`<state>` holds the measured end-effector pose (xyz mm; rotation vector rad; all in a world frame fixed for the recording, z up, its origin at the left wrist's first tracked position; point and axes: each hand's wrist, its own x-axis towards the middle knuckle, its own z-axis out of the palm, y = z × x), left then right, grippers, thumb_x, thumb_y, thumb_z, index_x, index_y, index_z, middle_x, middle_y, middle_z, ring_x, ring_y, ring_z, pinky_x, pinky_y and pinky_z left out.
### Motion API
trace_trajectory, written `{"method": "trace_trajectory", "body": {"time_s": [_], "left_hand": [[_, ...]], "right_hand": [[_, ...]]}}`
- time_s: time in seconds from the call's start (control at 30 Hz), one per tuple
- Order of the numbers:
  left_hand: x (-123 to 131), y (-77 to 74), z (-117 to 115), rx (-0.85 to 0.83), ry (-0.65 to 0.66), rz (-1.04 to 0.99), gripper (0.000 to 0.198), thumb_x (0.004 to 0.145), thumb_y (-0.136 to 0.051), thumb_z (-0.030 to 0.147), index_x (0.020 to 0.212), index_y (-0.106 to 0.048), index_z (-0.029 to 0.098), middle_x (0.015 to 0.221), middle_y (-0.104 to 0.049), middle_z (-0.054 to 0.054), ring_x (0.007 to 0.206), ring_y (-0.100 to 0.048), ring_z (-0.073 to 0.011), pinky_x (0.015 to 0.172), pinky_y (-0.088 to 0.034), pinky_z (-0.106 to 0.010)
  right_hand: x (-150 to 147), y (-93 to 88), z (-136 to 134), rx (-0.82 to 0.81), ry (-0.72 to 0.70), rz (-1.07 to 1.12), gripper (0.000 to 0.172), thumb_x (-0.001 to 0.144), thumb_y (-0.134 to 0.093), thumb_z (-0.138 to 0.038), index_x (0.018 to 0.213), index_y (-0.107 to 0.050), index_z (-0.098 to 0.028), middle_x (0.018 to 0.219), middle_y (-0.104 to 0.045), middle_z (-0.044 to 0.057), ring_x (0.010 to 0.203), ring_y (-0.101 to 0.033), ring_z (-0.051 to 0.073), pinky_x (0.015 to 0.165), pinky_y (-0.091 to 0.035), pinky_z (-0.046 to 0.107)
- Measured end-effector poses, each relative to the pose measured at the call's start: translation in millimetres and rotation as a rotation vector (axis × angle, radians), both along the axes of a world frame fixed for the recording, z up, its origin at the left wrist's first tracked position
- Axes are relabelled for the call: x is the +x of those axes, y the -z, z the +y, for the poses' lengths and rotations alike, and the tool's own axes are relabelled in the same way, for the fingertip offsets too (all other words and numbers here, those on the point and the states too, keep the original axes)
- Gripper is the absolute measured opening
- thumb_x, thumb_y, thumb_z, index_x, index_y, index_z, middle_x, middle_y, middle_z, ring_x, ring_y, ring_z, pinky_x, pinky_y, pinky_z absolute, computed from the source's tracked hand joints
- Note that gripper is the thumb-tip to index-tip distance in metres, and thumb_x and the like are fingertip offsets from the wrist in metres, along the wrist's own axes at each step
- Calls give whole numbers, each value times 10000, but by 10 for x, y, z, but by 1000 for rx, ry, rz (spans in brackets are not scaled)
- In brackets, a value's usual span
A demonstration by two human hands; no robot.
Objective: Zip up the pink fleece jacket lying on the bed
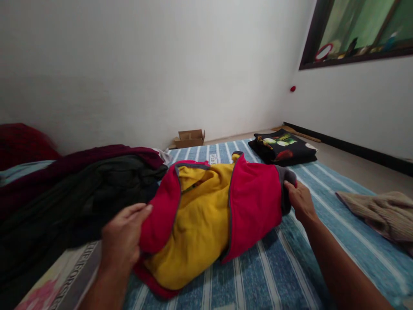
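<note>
Left hand [121, 241] is pinching one side of a pink-and-yellow garment [201, 215], right hand [300, 200] is gripping its grey band, probably keeping it spread over the striped sheet [342, 224]. Folded black cloth [285, 148] is sitting behind; cardboard box [191, 138] is resting by the wall [193, 64].

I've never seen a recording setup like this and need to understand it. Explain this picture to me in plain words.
There is no machine here: a person works bare-handed. The single picture comes from a camera worn on their head, looking forward and down, so the forearms enter from below. The left hand and right hand hold a pink-and-yellow garment, the right at a grey part. Beneath it is a blue-and-white striped cover. Dark clothes are heaped at left, a folded black cloth lies farther back, and a beige cloth lies at right.
</note>
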<state>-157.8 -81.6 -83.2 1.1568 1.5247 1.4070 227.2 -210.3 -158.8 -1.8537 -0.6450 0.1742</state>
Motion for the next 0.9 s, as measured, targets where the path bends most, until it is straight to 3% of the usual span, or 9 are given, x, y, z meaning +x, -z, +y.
{"method": "trace_trajectory", "body": {"time_s": [0.17, 0.2, 0.27, 0.37, 0.47, 0.57, 0.73, 0.8, 0.9], "left_hand": [[73, 416, -437, -211, 106, -192, 341, 533, -733, 227, 837, -588, 174, 672, -669, -14, 576, -607, -136, 430, -409, -171], [43, 437, -509, -210, 84, -203, 348, 526, -741, 242, 827, -579, 175, 679, -672, -16, 577, -606, -134, 426, -407, -166], [-20, 449, -658, -230, 66, -195, 344, 514, -762, 293, 774, -576, 168, 632, -657, -9, 526, -574, -114, 410, -391, -158], [-56, 457, -891, -376, 185, -178, 354, 531, -770, 394, 715, -597, 146, 590, -639, -29, 485, -551, -115, 395, -378, -172], [14, 492, -1047, -485, 293, -179, 396, 582, -744, 444, 810, -642, 137, 769, -687, -107, 674, -640, -203, 463, -441, -226], [133, 552, -1025, -431, 325, -15, 401, 623, -694, 483, 859, -663, 160, 856, -687, -113, 827, -640, -260, 572, -480, -283], [285, 642, -799, -108, 291, 543, 234, 518, -745, 378, 565, -616, 189, 722, -623, -67, 837, -595, -309, 810, -447, -404], [317, 613, -758, -101, 296, 320, 164, 583, -702, 334, 620, -634, 189, 710, -628, -45, 804, -607, -274, 806, -460, -389], [350, 465, -769, -172, 260, -343, 158, 666, -657, 244, 817, -642, 199, 788, -676, -8, 760, -641, -195, 729, -513, -313]], "right_hand": [[-492, -167, -454, -46, 175, -548, 599, 778, -499, -431, 1289, -465, -121, 1138, -588, 167, 917, -591, 282, 756, -472, 420], [-644, -194, -530, 17, 74, -632, 521, 804, -494, -395, 1265, -492, -154, 1091, -615, 138, 891, -605, 254, 744, -483, 386], [-945, -223, -624, 52, -367, -707, 388, 862, -449, -295, 1238, -510, -221, 961, -664, 68, 804, -633, 185, 706, -492, 300], [-1287, -223, -590, -177, -910, -752, 465, 859, -397, -146, 1308, -433, -262, 853, -680, 26, 681, -638, 153, 580, -454, 244], [-1448, -236, -422, -457, -1013, -868, 429, 802, -414, -71, 1176, -531, -245, 753, -672, 25, 597, -626, 175, 476, -345, 248], [-1471, -319, -268, -554, -1034, -903, 229, 802, -416, -66, 869, -592, -197, 716, -660, 34, 586, -615, 169, 467, -284, 255], [-1289, -716, -243, -305, -1064, -664, 176, 787, -441, -83, 790, -582, -189, 726, -639, 26, 642, -594, 146, 545, -368, 247], [-1165, -967, -299, -59, -1086, -459, 154, 783, -478, -124, 822, -603, -206, 750, -640, 19, 650, -587, 146, 553, -407, 249], [-1033, -1299, -336, 257, -1071, -214, 114, 762, -550, -207, 846, -626, -224, 697, -619, 10, 562, -545, 145, 479, -408, 254]]}}
